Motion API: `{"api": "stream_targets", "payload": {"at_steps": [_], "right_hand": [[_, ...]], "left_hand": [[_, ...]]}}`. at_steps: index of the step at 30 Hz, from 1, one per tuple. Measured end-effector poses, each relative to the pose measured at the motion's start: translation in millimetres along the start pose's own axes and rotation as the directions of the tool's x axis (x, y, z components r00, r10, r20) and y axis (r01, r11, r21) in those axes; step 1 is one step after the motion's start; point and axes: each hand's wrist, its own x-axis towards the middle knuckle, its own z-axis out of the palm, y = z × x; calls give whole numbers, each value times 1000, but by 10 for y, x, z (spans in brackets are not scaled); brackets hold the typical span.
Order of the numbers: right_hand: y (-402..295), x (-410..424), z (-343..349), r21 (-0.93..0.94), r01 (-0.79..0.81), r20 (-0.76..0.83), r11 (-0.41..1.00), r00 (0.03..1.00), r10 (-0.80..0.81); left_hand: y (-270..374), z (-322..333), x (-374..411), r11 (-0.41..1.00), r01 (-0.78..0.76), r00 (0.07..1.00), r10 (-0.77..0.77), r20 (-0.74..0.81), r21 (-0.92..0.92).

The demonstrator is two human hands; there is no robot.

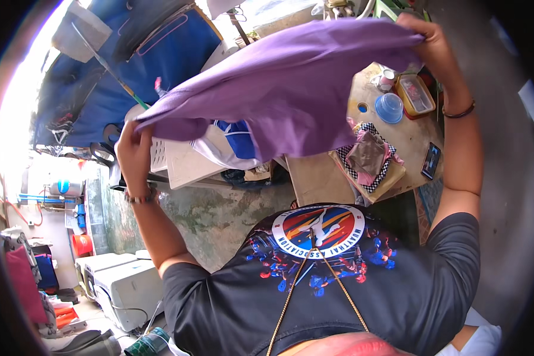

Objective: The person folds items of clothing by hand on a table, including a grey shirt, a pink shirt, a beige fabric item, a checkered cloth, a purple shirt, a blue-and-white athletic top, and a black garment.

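A purple cloth garment [285, 93] is stretched out in the air between my two hands. My left hand [135, 149] grips one end of it, at the left of the view. At the upper right my right hand [427, 42] pinches the opposite end. The fabric hangs in soft folds and hides part of the tables below. Under its lower edge shows a white and blue cloth [238, 142]. To the right of the hanging fabric lies a stack of folded clothes [367, 155], with a grey-brown piece on top and a checkered one beneath.
The wooden table [420, 129] at right bears a phone [430, 160], a clear blue bowl [389, 107], a yellow container [414, 93] and a pink-and-white cup [386, 78]. A thin pole [111, 69] slants at upper left. White machines [124, 289] stand at lower left.
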Motion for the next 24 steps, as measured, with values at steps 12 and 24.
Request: {"api": "stream_targets", "payload": {"at_steps": [12,24], "right_hand": [[-567,56,1257,769,6,-63,639,996,67],[-270,168,1511,416,25,-195,909,979,62]], "left_hand": [[790,1432,888,825,-399,843,502,194,-400],[295,2394,-1108,984,-103,987,84,-138,-142]]}}
